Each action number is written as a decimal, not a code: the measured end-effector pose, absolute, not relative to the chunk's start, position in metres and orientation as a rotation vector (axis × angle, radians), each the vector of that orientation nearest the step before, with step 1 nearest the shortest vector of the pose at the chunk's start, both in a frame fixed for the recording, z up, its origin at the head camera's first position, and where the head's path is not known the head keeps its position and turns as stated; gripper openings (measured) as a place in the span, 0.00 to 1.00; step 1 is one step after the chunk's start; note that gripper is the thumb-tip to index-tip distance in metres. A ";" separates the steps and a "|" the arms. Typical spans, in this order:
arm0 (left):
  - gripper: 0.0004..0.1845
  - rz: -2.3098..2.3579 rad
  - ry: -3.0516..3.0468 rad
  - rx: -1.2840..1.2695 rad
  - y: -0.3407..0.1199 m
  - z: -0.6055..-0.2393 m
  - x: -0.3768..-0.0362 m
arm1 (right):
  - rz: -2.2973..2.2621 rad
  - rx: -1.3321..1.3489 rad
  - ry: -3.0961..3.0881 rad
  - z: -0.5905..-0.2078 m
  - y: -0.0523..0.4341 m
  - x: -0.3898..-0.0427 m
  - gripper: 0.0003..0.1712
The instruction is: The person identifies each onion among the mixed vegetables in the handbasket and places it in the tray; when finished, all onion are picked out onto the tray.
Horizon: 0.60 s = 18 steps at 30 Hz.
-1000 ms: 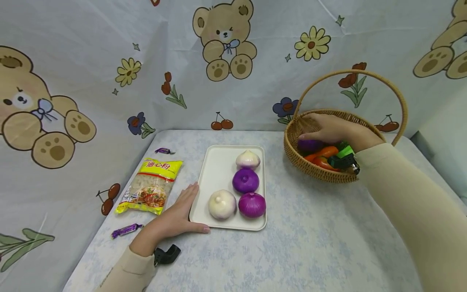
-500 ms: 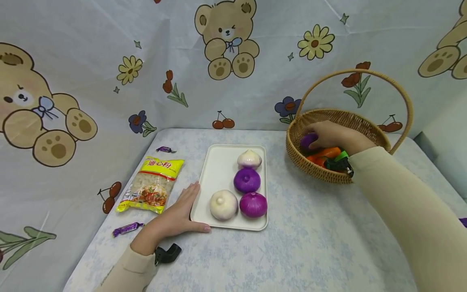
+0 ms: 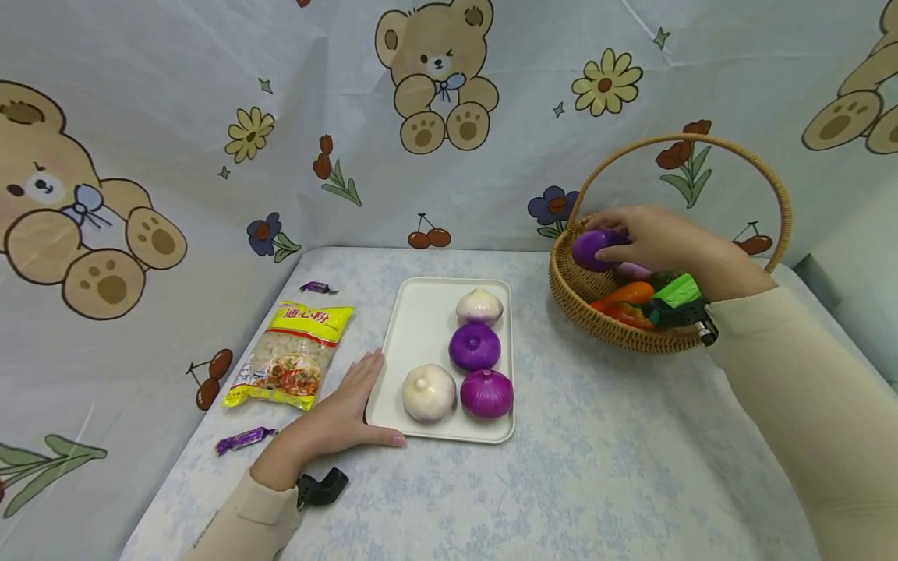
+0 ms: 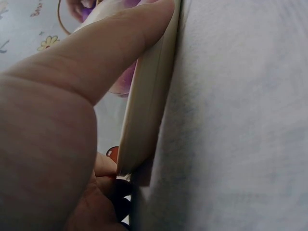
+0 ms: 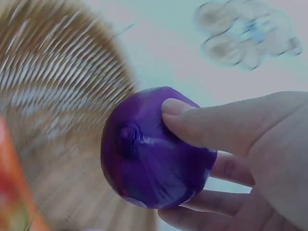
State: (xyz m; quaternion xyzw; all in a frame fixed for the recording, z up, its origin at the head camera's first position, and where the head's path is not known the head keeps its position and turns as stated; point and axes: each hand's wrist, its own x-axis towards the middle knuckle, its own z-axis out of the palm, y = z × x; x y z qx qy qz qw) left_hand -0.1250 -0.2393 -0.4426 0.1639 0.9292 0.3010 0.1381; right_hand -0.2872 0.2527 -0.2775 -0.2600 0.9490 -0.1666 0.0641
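A round purple onion (image 5: 151, 149) is gripped between the thumb and fingers of my right hand (image 3: 655, 241), over the left part of the wicker basket (image 3: 596, 331). My left hand (image 3: 344, 413) lies along the near-left corner of the white tray (image 3: 414, 312). Its fingers are straight, with the thumb along the front rim, as the left wrist view also shows. On the tray sit two purple onions, one in the middle (image 3: 475, 347) and one at the front (image 3: 487, 393), a white bulb (image 3: 429, 393) to the left, and a white-and-purple bulb (image 3: 480, 306) at the back.
Inside the basket are an orange-red vegetable (image 3: 624, 296) and a green one (image 3: 677, 290). The tall basket handle (image 3: 765, 171) arches above my right forearm. Left of the tray lie a yellow pasta bag (image 3: 291, 354) and two purple-wrapped candies, one nearer (image 3: 242, 441), one farther (image 3: 318, 287).
My right hand has gripped the purple onion in the basket and raised it to rim height. Its wrist has moved up and right. The left hand and tray have stayed put.
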 end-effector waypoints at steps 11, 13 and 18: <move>0.79 0.864 2.690 0.456 -0.241 -0.441 -0.125 | -0.628 -1.072 2.875 -0.251 0.178 -0.250 0.26; 0.79 0.874 2.687 0.467 -0.241 -0.442 -0.125 | -0.680 -1.165 2.812 -0.257 0.157 -0.246 0.25; 0.78 0.879 2.684 0.478 -0.241 -0.443 -0.125 | -0.728 -1.371 2.630 -0.281 0.103 -0.235 0.23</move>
